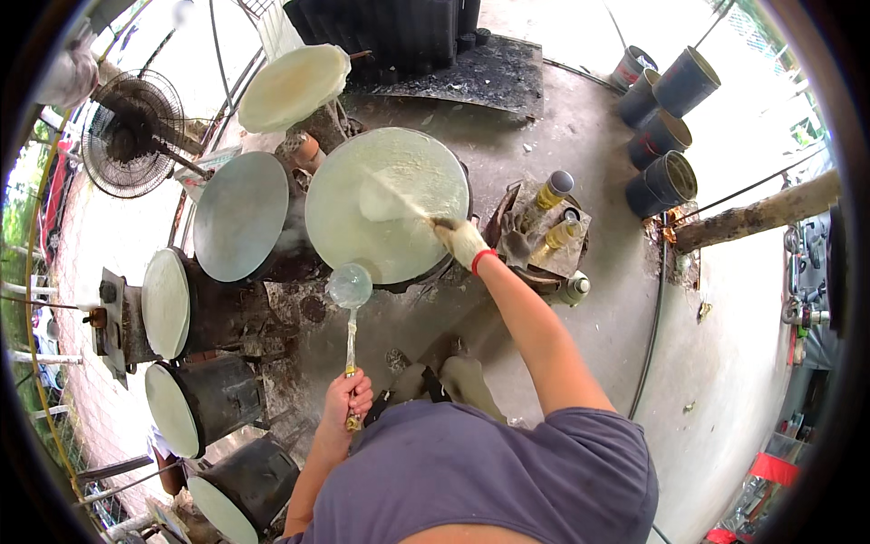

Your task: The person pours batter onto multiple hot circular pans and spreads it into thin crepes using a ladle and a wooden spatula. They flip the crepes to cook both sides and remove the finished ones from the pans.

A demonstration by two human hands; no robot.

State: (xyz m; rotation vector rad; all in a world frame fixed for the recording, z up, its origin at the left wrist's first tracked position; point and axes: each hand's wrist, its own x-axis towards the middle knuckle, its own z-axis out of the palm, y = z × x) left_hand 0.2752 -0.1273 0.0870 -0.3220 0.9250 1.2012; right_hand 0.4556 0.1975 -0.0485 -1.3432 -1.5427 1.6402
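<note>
My left hand (pixel 348 401) is closed around the handle of a ladle (pixel 350 286), whose rounded bowl is at the near left rim of a large round griddle (pixel 326 224). A pale layer of batter (pixel 367 251) covers the griddle, looking rougher and foamier toward the far right. My right hand (pixel 463 243), in a light work glove with a red band at the wrist, grips a thin pale spreader (pixel 401 194). The spreader reaches over the batter toward the middle; its blade blends with the batter, so its outline is unclear.
Several round-topped drum stoves (pixel 211 401) line the left, beside a grey round plate (pixel 241 216) and a raised pale disc (pixel 293 88). A fan (pixel 132 132) stands far left. Bottles of yellow liquid (pixel 554 190) occupy a small stand (pixel 564 258) at right. Dark buckets (pixel 660 183) stand beyond.
</note>
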